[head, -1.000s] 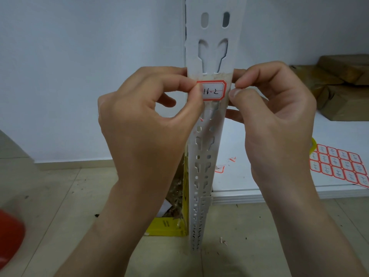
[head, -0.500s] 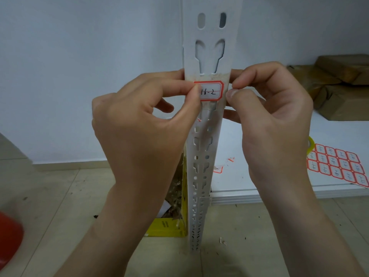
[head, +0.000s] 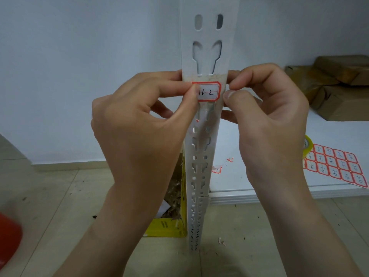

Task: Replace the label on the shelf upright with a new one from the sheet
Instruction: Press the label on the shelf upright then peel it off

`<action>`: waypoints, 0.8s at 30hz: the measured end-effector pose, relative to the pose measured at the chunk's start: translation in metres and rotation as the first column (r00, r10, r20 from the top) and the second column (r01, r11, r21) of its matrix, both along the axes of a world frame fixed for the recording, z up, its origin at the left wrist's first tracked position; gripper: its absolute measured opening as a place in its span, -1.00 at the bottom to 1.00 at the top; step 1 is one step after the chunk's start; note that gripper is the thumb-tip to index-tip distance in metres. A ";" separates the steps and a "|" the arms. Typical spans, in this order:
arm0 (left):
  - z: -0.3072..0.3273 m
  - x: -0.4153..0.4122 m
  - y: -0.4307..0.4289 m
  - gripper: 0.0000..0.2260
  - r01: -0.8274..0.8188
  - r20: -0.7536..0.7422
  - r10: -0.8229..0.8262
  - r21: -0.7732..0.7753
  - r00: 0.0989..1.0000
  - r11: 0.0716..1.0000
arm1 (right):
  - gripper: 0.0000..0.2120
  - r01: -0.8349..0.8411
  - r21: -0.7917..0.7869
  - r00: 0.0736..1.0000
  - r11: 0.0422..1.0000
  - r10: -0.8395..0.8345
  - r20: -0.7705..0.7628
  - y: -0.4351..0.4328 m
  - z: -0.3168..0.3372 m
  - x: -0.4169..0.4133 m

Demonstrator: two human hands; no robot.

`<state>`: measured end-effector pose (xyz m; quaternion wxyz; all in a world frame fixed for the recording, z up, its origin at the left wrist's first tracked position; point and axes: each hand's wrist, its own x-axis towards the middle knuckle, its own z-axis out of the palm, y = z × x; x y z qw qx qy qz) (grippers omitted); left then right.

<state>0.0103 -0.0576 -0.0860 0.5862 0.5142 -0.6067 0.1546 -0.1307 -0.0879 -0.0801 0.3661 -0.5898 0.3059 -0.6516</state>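
Fingers [head: 171, 89] of the left hand [head: 139, 124] pinch the 9 o'clock edge of the red-bordered paper label [head: 209, 92] on the slotted white metal upright [head: 205, 47]; right hand [head: 269, 116] pinches the upright's edge at 3 o'clock; sticker sheet [head: 337, 166] lies at 4 o'clock

brown parcels [head: 335, 82], yellow box [head: 165, 226] on tiled floor [head: 60, 196], red object [head: 8, 240], yellow tape roll [head: 307, 146]

The upright [head: 208, 35] in front of me looks like white painted metal, matt, scuffed and yellowed near the label [head: 210, 92], which is smooth paper. Lower right, the sheet [head: 337, 166] is slightly shiny paper on a smooth white shelf [head: 339, 132]. Upper right, the parcels [head: 339, 92] are matt brown paper.
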 end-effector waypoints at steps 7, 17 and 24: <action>-0.002 0.000 -0.003 -0.97 0.006 -0.071 -0.007 -0.006 0.997 1.000 | -0.83 -0.007 -0.021 1.000 1.000 0.007 -0.004 0.000 -0.001 0.002; -0.008 -0.006 -0.004 -0.90 0.003 -0.125 -0.010 -0.056 0.992 0.998 | -0.79 -0.026 -0.023 1.000 0.999 0.027 0.017 0.000 0.000 0.002; -0.008 -0.006 -0.004 -0.88 -0.007 -0.104 -0.002 -0.083 0.995 0.996 | -0.79 -0.030 -0.019 0.999 0.999 0.030 0.020 0.001 0.001 0.001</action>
